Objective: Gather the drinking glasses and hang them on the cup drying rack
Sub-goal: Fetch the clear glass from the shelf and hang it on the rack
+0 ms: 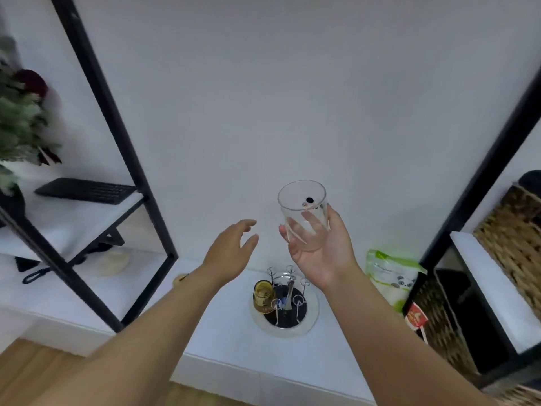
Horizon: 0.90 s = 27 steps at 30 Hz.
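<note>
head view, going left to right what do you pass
plant → keyboard → left hand → amber glass on the drying rack → clear glass in the right hand → green pouch → wicker basket

**A:** what kind of place are we looking at here?

**B:** a home, I'm thinking, some living area corner. White walls are running behind black metal-framed shelves [117, 136], and a keyboard [85, 190] is lying on one white shelf next to a leafy plant [20, 121].

**A:** not an office then?

**B:** doubt it. A cup drying rack [285, 300] is sitting on a low white ledge [205, 323], woven baskets [509, 238] are filling the right shelves, and wood flooring [35, 367] is showing below.
</note>
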Tool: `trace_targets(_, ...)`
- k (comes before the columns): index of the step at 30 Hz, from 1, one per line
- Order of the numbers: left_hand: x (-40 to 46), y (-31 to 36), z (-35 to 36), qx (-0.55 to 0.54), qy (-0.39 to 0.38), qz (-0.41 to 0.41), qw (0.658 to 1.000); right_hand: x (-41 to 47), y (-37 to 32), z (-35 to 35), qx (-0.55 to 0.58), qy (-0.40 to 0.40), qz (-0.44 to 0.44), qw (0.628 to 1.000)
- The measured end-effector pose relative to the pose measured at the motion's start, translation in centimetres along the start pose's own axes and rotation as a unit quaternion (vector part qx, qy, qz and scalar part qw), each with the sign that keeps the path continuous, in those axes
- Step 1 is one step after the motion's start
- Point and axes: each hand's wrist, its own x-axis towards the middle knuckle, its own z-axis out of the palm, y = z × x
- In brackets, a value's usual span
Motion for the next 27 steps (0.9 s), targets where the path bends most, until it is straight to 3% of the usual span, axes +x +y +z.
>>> trace_targets(11,4.1,-7.6,9.8,0.0,-0.091,0.047,0.995,5.3,3.9,-5.5,0.026,0.031,-0.023,0.999)
trace_targets(21,4.0,-18.4,18.4,0.052,-0.073,0.01,0.996,8.7,10.2,-15.9,0.057,0.031,-0.015,0.998)
trace_targets(27,5.1,-21.5,22.3,0.044,-0.044,0.025,0.998,11.4,13.1,-20.9,0.043,0.053,-0.009,0.998)
